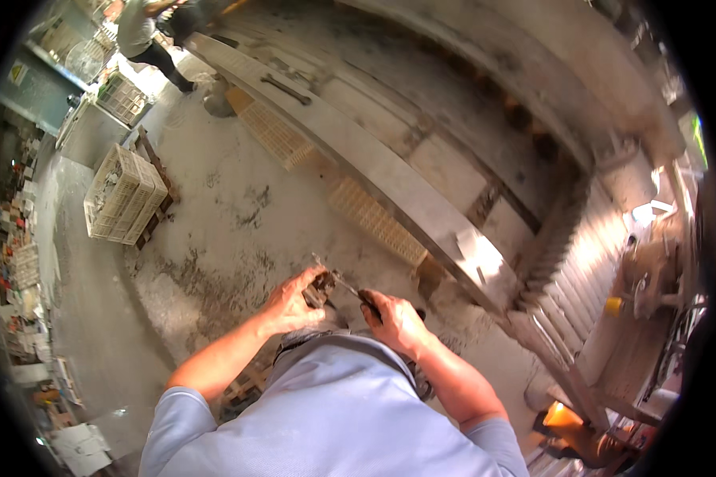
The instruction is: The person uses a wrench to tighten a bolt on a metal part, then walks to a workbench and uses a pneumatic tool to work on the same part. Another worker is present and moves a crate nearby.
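Note:
Close in front of my body, my left hand (292,302) is closed around a small brownish metal part (318,290) with an uneven, blocky shape. My right hand (398,322) grips the dark handle of a thin tool (347,285), which looks like a screwdriver. Its slim shaft points up and left to the part, and the tip appears to touch or nearly touch it. Blur and small size hide the exact contact and the part's kind.
A long pale machine ledge (390,171) runs diagonally on the right, with a wrench (286,90) lying on it. Cream plastic crates (127,195) stand on a wooden pallet at left. More crates (378,219) sit under the ledge. Another person (147,40) stands at the far left.

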The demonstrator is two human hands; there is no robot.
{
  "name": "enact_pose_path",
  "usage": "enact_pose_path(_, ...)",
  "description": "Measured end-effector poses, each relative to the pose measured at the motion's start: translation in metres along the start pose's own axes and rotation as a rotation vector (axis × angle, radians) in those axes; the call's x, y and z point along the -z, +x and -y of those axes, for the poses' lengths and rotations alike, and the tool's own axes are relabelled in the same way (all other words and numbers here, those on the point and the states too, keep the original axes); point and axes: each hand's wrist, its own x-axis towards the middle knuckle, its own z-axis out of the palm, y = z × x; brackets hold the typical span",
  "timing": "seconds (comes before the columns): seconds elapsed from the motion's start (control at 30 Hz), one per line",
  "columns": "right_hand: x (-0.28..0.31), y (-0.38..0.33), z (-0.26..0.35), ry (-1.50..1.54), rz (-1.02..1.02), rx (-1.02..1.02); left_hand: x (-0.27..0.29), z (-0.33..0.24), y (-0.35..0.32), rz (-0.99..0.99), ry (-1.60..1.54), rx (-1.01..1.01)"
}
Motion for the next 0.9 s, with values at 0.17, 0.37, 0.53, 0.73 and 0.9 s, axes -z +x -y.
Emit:
enact_pose_path(0.17, -0.05, 0.063, 0.049, -0.111, 0.041, 0.047, 0.061, 0.074, -0.019, -0.217, 0.206, -0.278)
enact_pose_path(0.37, -0.087, 0.165, 0.124, -0.045, 0.237, 0.037, 0.178, 0.069, -0.033, -0.181, 0.102, 0.083)
enact_pose_path(0.53, -0.118, 0.257, 0.144, 0.032, 0.287, 0.119, 0.261, 0.1, -0.013, -0.178, 0.075, 0.185)
enact_pose_path(0.73, -0.148, 0.394, 0.206, 0.173, 0.542, 0.177, 0.391, 0.132, -0.001, -0.086, 0.251, 0.309)
enact_pose_path(0.9, -0.182, 0.499, 0.277, 0.312, 0.82, 0.119, 0.489, 0.17, -0.016, -0.138, 0.199, 0.335)
